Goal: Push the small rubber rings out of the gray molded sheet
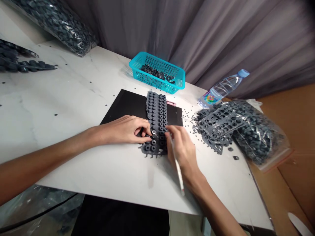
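The left hand (126,129) is laid flat on the near left edge of a grey rubber sheet (157,113) of small ring-shaped parts, its fingers curled and its fingertips pinched on one ring in the sheet's near rows. The right hand (180,147) is brought in from the near right, fingers closed around a thin white stick (177,165), whose tip is hidden at the sheet's right edge and whose tail is pointed back toward the wrist. The sheet itself is spread lengthwise, near to far, across a black mat (125,103), and the mat is set on a white marble-patterned table (73,95). Small round grey scraps (190,121) are scattered on the table just right of the mat. Further right, a heap of emptied grey sheets (219,126) is piled against a clear plastic bag (261,137) stuffed with more grey pieces. Beyond that heap a plastic water bottle (222,88) is lying on its side, cap pointing right. At the far edge, behind the mat, a turquoise basket (157,72) is seen with loose dark rings inside. Far left, another clear bag of dark parts (59,23) is propped at the table's corner, and dark strips (19,62) are stacked at the left edge. A grey curtain (197,29) is hung behind it all.
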A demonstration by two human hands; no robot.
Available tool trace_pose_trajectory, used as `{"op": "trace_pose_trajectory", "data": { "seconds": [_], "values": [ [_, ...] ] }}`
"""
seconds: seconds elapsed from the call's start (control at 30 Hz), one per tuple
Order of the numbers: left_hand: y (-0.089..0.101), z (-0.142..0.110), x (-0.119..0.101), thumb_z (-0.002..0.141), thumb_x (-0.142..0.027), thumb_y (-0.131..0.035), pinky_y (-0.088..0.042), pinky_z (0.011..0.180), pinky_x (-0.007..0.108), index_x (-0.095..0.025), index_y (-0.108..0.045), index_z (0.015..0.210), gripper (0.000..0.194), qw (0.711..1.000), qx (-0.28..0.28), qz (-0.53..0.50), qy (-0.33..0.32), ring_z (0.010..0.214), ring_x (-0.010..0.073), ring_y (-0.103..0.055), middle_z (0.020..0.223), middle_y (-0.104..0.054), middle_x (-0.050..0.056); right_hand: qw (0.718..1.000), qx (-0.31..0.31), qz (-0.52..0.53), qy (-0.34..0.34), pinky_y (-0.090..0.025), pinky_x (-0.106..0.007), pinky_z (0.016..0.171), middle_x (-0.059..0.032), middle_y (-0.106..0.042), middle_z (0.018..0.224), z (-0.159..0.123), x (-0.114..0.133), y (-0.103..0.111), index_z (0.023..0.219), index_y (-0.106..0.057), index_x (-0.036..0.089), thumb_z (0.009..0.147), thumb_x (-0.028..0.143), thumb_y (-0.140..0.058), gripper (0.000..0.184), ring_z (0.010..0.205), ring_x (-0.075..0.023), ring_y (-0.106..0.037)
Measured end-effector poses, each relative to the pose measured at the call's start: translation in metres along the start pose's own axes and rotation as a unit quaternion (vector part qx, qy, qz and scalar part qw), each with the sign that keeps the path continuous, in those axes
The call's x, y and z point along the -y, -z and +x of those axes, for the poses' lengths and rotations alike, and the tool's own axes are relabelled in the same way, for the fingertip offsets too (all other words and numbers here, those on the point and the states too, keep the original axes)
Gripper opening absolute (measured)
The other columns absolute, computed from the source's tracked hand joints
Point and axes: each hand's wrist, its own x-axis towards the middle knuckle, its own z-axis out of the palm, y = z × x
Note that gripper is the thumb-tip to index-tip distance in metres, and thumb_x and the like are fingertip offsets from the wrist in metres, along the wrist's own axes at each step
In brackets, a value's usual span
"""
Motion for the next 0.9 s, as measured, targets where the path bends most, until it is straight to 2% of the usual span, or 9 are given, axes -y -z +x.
{"op": "trace_pose_trajectory", "data": {
  "seconds": [0.07, 0.1, 0.17, 0.27, 0.37, 0.5, 0.7, 0.9],
  "values": [
    [-0.001, 0.000, 0.002, 0.086, -0.041, -0.072, -0.041, 0.062, 0.023, -0.021, -0.074, 0.090, 0.020, 1.000, 0.000, -0.010, -0.001, 0.067, 0.0105, -0.058, 0.081, -0.068, -0.002, 0.996, -0.012, 0.054, -0.068, -0.053, -0.034, 0.078, -0.0127, -0.065, 0.112, 0.001, -0.005, 0.006, 0.127, -0.060, 0.015, 0.104, 0.023, -0.050, 0.026, 0.098, -0.0221, -0.064],
    [-0.001, 0.001, 0.003, 0.086, -0.041, -0.072, -0.041, 0.062, 0.023, -0.021, -0.074, 0.091, 0.020, 1.000, 0.001, -0.017, -0.003, 0.067, 0.0105, -0.058, 0.082, -0.069, -0.002, 0.993, -0.004, 0.085, -0.081, -0.053, -0.034, 0.078, -0.0110, -0.066, 0.110, 0.001, -0.007, 0.009, 0.124, -0.062, 0.017, 0.104, 0.025, -0.052, 0.024, 0.095, -0.0211, -0.064],
    [0.001, 0.000, 0.004, 0.088, -0.041, -0.070, -0.042, 0.062, 0.023, -0.023, -0.075, 0.096, 0.021, 0.999, 0.010, -0.031, -0.010, 0.068, 0.0107, -0.058, 0.087, -0.070, -0.001, 0.987, 0.030, 0.146, -0.065, -0.053, -0.034, 0.080, -0.0072, -0.069, 0.105, 0.002, -0.011, 0.014, 0.118, -0.067, 0.022, 0.102, 0.026, -0.057, 0.019, 0.089, -0.0191, -0.064],
    [0.005, -0.001, 0.002, 0.090, -0.041, -0.066, -0.043, 0.063, 0.024, -0.023, -0.072, 0.102, 0.022, 0.998, 0.021, -0.050, -0.009, 0.070, 0.0117, -0.058, 0.088, -0.069, 0.000, 0.979, 0.067, 0.190, -0.006, -0.053, -0.032, 0.080, -0.0044, -0.073, 0.099, 0.003, -0.013, 0.016, 0.111, -0.069, 0.024, 0.099, 0.026, -0.064, 0.014, 0.087, -0.0182, -0.064],
    [0.010, -0.003, -0.004, 0.092, -0.043, -0.064, -0.044, 0.064, 0.024, -0.022, -0.065, 0.105, 0.024, 0.997, 0.016, -0.071, 0.018, 0.071, 0.0125, -0.057, 0.082, -0.064, -0.001, 0.977, 0.083, 0.193, 0.039, -0.053, -0.030, 0.077, -0.0037, -0.075, 0.095, 0.004, -0.013, 0.012, 0.105, -0.069, 0.023, 0.098, 0.030, -0.066, 0.011, 0.086, -0.0181, -0.065],
    [0.015, -0.005, -0.009, 0.092, -0.042, -0.064, -0.045, 0.065, 0.024, -0.023, -0.059, 0.106, 0.025, 0.997, 0.010, -0.063, 0.039, 0.071, 0.0122, -0.057, 0.081, -0.062, -0.002, 0.977, 0.099, 0.179, 0.060, -0.052, -0.031, 0.078, -0.0045, -0.075, 0.098, 0.006, -0.013, 0.011, 0.101, -0.070, 0.023, 0.098, 0.036, -0.066, 0.014, 0.087, -0.0185, -0.065],
    [0.015, -0.007, -0.004, 0.086, -0.040, -0.070, -0.041, 0.065, 0.025, -0.023, -0.066, 0.092, 0.019, 0.999, 0.030, -0.003, 0.028, 0.075, 0.0128, -0.058, 0.087, -0.067, -0.002, 0.979, 0.109, 0.146, 0.087, -0.051, -0.032, 0.079, -0.0033, -0.075, 0.097, 0.008, -0.007, 0.010, 0.101, -0.072, 0.024, 0.098, 0.037, -0.065, 0.015, 0.086, -0.0184, -0.063],
    [0.017, -0.006, -0.001, 0.086, -0.040, -0.070, -0.040, 0.066, 0.025, -0.023, -0.069, 0.092, 0.019, 0.999, 0.034, -0.016, 0.017, 0.075, 0.0131, -0.058, 0.085, -0.067, -0.001, 0.984, 0.110, 0.112, 0.084, -0.051, -0.031, 0.078, -0.0039, -0.074, 0.094, 0.009, -0.002, 0.009, 0.100, -0.071, 0.023, 0.100, 0.038, -0.062, 0.018, 0.085, -0.0182, -0.063]
  ]
}}
